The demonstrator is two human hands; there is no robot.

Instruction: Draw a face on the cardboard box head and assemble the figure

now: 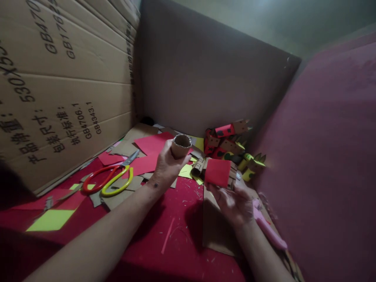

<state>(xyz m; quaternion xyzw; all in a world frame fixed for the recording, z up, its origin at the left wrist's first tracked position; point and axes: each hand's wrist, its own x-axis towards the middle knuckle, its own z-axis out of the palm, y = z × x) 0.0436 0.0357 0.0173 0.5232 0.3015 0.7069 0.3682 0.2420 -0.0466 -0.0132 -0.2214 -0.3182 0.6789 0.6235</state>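
Closed around a brown cardboard tube [181,147], my left hand [168,163] holds it upright over the middle of the red table, its rough-edged opening facing up. To the right, my right hand [235,201] has its fingers and thumb on a red paper piece [217,172]. Cardboard shows just behind the red paper, partly covered by it. A smaller cardboard roll [197,167] lies between the two hands. Scissors with red and yellow handles [117,178] rest left of my left hand.
A large printed cardboard box [70,86] stands at the left. Decorated red and yellow tubes [227,137] are piled at the back right. Red, yellow and cardboard scraps cover the red table [176,250]. A pink tool [270,231] lies right of my right hand.
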